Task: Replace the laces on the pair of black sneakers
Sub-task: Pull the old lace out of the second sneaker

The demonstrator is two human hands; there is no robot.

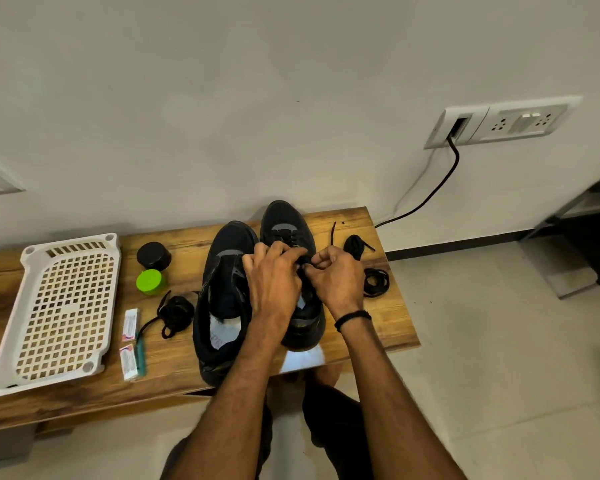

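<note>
- While both hands work over it, the right sneaker [288,220] stands on the wooden bench [388,327] with its toe toward the wall and its heel toward the person; its long axis runs near to far.
- The left sneaker [222,289] stands just beside it on the left, nearly parallel and toe away, but set nearer the bench's front edge.
- A black lace [286,234] crosses the forward eyelets of the right sneaker.
- Left hand [274,282]: the grip is closed, with the fingers curled down onto the lacing zone of the right sneaker and holding its upper.
- Right hand [336,275]: the grip is closed to a pinch, thumb against fingertips, on a dark strand of the lace at mid-shoe, touching the left thumb. A black band [352,318] circles this wrist.
- Loose black lace bundles lie on the bench: one [174,313] left of the left sneaker, and two [355,245] [376,282] right of the right sneaker.
- A white sheet [302,362] lies under the heel of the right sneaker.
- A white perforated tray [63,306] rests at the left end of the bench.
- A black jar [153,255] and a green jar [150,281] stand between the tray and the left sneaker.
- Two small packets [130,324] [128,362] lie near the tray.
</note>
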